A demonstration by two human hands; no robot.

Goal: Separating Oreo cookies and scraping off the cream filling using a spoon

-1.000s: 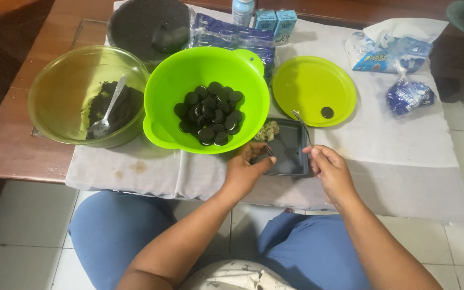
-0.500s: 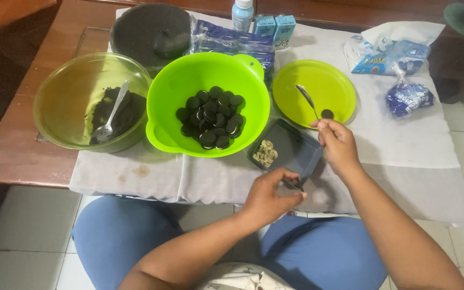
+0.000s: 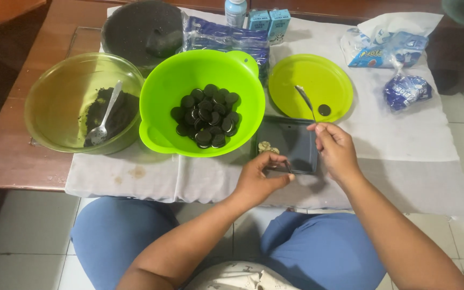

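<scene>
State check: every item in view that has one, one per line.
left hand: pinching a small dark piece over the tray's near edge
right hand: holding a spoon, bowl end up
black tray: flat, pale filling heaped in one corner
bright green bowl: holds dark cookies
olive bowl: dark crumbs, spoon inside
green plate: one cookie on it
bottle: capped

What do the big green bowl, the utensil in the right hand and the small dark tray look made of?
Green bowl: glossy moulded plastic, going by its bright uniform colour and soft highlights. Utensil in the right hand: likely metal, thin and shiny grey. Dark tray, held by the left hand: probably thin plastic, smooth with a faint sheen.
</scene>
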